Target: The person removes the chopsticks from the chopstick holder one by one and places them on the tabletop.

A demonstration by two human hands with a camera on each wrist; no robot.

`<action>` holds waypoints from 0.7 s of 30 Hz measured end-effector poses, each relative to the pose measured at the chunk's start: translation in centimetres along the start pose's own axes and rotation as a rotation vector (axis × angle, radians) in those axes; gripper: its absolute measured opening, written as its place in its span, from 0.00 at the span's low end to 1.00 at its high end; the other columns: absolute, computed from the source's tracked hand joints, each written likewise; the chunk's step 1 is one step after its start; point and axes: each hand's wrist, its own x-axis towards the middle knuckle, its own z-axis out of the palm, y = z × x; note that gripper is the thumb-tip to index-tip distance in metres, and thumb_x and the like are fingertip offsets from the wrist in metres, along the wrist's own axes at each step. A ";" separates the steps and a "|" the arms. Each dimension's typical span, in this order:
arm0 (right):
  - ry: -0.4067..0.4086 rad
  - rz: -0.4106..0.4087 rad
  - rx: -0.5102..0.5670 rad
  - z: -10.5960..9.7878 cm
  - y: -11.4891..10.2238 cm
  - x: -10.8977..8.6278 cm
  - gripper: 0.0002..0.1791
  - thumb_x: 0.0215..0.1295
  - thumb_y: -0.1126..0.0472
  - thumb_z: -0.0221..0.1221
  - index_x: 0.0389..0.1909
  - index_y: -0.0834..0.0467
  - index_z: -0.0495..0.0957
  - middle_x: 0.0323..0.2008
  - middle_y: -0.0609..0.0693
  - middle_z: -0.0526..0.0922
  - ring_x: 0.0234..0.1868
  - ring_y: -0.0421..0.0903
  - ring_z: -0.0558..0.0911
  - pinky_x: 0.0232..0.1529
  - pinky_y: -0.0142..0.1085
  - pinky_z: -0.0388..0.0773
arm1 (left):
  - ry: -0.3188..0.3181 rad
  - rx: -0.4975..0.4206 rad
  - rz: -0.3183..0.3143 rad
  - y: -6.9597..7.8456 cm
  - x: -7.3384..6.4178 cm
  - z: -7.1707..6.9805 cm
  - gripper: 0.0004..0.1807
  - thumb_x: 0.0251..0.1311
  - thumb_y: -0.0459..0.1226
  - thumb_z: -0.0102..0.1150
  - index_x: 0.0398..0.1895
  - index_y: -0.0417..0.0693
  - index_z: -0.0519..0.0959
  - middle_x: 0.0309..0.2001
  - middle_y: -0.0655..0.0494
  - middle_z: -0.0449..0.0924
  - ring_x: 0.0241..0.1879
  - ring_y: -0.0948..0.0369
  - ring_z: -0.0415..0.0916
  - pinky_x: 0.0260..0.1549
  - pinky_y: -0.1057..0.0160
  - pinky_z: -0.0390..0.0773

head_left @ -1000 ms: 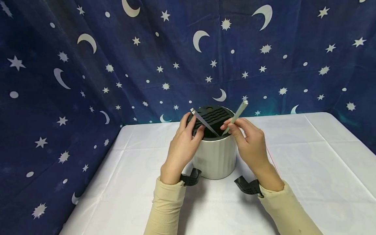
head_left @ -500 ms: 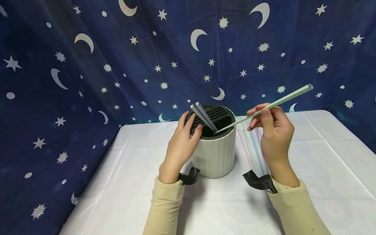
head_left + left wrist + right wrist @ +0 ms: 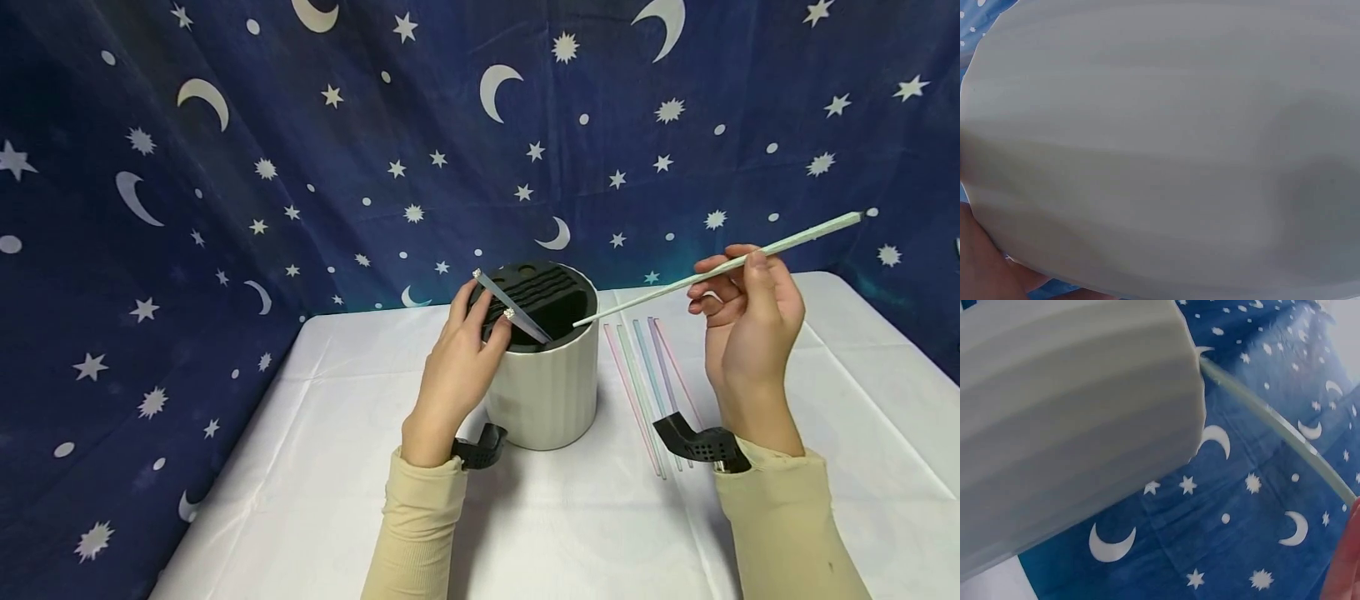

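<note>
A white ribbed utensil holder [image 3: 542,400] with a black slotted top [image 3: 528,275] stands on the table. My left hand [image 3: 457,367] rests on its left rim, fingers extended over the edge. Two bluish chopsticks [image 3: 501,292] lean out of the opening toward that hand, their decorated ends up. My right hand [image 3: 753,333] pinches a pale green chopstick [image 3: 675,285], slanted with its thin tip at the holder's right rim. Whether the tip is still inside cannot be told. The right wrist view shows this chopstick [image 3: 1272,422] beside the holder [image 3: 1085,406].
Several pastel chopsticks [image 3: 651,375] lie side by side on the white tablecloth [image 3: 352,400], right of the holder and partly behind the right wrist's black mount [image 3: 697,442]. A dark blue cloth [image 3: 420,100] with moons and stars hangs behind and at the left.
My right hand has moved right, drawing the green chopstick most of the way out of the holder. The chopsticks at the left hand have shifted apart. The left hand stays on the rim.
</note>
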 end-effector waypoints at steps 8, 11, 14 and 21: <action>-0.047 0.128 -0.309 -2.4 1.0 0.6 0.16 0.64 0.60 0.51 0.42 0.71 0.70 0.22 0.59 0.75 0.12 0.46 0.71 0.15 0.29 0.72 | 0.002 -0.002 0.001 0.1 0.0 -0.1 0.29 0.61 0.58 0.29 0.67 0.67 0.55 0.67 0.71 0.42 0.63 0.62 0.52 0.50 0.47 0.65; -0.147 0.230 -0.667 -3.3 1.4 0.6 0.17 0.65 0.56 0.49 0.44 0.66 0.73 0.22 0.56 0.76 0.13 0.44 0.72 0.15 0.29 0.72 | 0.003 0.002 0.001 0.0 0.0 -0.1 0.30 0.61 0.58 0.29 0.67 0.67 0.55 0.67 0.71 0.42 0.63 0.62 0.53 0.49 0.47 0.65; -0.288 0.324 -1.106 -4.1 2.1 0.6 0.21 0.66 0.48 0.45 0.46 0.60 0.73 0.22 0.53 0.77 0.14 0.44 0.73 0.16 0.32 0.72 | 0.003 0.003 0.003 0.0 0.0 -0.1 0.30 0.61 0.58 0.30 0.67 0.66 0.55 0.67 0.70 0.42 0.63 0.62 0.53 0.50 0.47 0.65; -0.602 0.514 -1.586 -6.1 3.6 0.3 0.18 0.67 0.52 0.42 0.40 0.62 0.72 0.15 0.50 0.74 0.14 0.45 0.74 0.20 0.37 0.70 | -0.006 -0.001 0.005 0.0 0.1 0.0 0.29 0.61 0.58 0.30 0.67 0.68 0.54 0.67 0.71 0.43 0.63 0.62 0.53 0.49 0.47 0.65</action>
